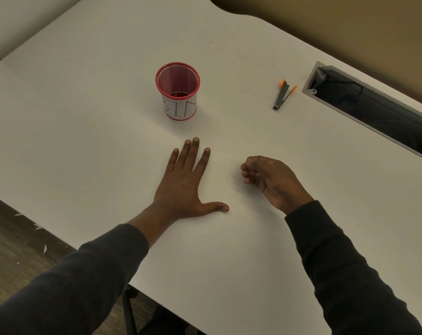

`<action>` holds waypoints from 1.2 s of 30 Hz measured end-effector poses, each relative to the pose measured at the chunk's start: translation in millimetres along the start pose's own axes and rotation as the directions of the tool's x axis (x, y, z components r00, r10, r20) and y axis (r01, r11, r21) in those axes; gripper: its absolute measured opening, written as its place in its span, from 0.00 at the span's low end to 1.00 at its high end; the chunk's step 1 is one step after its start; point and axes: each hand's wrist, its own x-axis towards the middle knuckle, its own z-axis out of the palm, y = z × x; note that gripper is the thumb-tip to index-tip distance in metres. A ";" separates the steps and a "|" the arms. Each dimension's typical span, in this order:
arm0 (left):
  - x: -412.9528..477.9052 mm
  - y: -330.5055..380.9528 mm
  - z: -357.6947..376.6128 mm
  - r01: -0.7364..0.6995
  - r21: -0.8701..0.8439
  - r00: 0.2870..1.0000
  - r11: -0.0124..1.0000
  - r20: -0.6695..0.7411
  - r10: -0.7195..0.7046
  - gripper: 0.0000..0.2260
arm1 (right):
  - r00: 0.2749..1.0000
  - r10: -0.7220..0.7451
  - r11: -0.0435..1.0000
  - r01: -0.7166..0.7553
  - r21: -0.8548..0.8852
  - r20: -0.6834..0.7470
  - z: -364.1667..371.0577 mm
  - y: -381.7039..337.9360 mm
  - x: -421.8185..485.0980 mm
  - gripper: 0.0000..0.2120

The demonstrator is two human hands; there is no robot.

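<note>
White table [108, 146] holds red mesh cup [177, 91] labelled "BIN".

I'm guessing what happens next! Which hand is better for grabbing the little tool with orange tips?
Probably the right hand. The orange-tipped tool lies on that hand's side of the table, and its fingers are loosely curled, holding nothing. The left hand lies flat, nearer the red cup.
</note>
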 end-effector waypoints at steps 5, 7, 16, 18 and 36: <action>-0.1 -0.8 0.1 -0.004 0.002 1.000 1.000 0.003 0.004 0.63 | 0.996 -0.083 0.955 0.085 -0.282 0.019 2.8 7.2 -0.9 0.03; -0.1 -0.6 0.1 -0.003 0.001 1.000 1.000 0.001 0.003 0.63 | 0.995 -0.093 0.955 0.098 -0.282 0.030 4.3 9.6 -2.1 0.03; 0.3 -0.7 0.0 0.000 0.000 1.000 1.000 0.012 0.000 0.63 | 0.949 -0.303 0.652 0.276 -0.706 0.091 8.8 16.6 -3.2 0.06; 0.4 -1.0 0.3 -0.001 -0.001 1.000 1.000 0.012 0.001 0.63 | 0.915 -0.378 0.445 0.314 -0.838 0.142 12.8 18.5 -1.7 0.05; 0.8 -2.9 4.7 -0.015 -0.008 1.000 1.000 -0.004 0.015 0.62 | 0.843 -0.342 -0.137 0.392 -0.909 0.415 41.4 12.1 5.9 0.05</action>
